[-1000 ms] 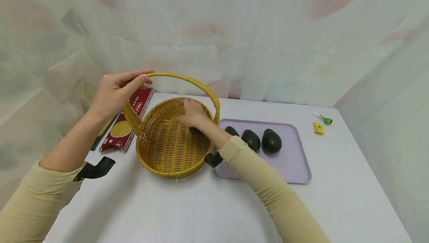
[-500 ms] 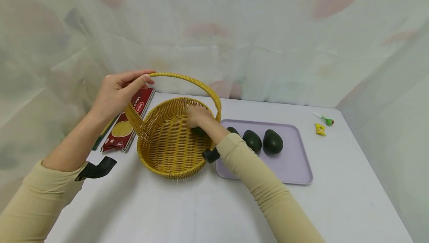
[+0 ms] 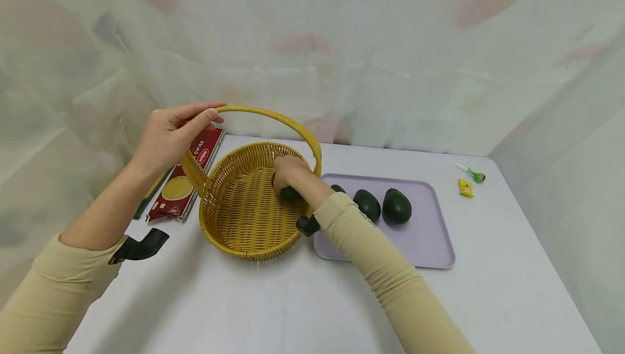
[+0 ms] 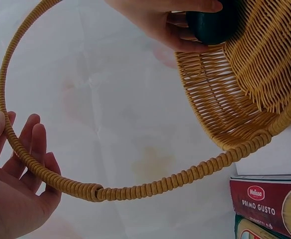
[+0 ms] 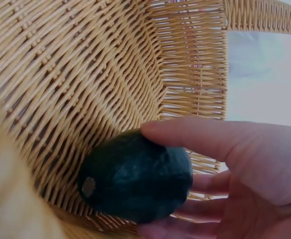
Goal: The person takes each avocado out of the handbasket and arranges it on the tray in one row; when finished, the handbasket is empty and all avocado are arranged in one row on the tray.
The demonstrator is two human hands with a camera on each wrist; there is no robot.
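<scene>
Right hand [image 3: 288,172] reaches into the basket [image 3: 244,218] and curls its fingers [image 5: 200,137] round an avocado [image 5: 138,174], holding it against the woven wall on the tray side. From the head camera only a dark sliver of that fruit shows under the knuckles; the right wrist view shows it whole, stem scar outward, thumb over its top and fingers beneath. Left hand [image 3: 168,134] holds the handle [image 3: 273,118] at the end away from the tray; the left wrist view shows the fingers [image 4: 33,144] lying nearly straight behind the wound cord, palm spread, not clenched. Beside the basket a tray [image 3: 429,245] carries more avocados [image 3: 396,206] in a row, one partly hidden by the right sleeve. On the basket's other side lies a pasta packet [image 3: 183,180]. Beyond the tray, well apart from the basket, a lollipop [image 3: 471,172] and a yellow sweet [image 3: 466,188] sit on the worktop [image 3: 254,305].
</scene>
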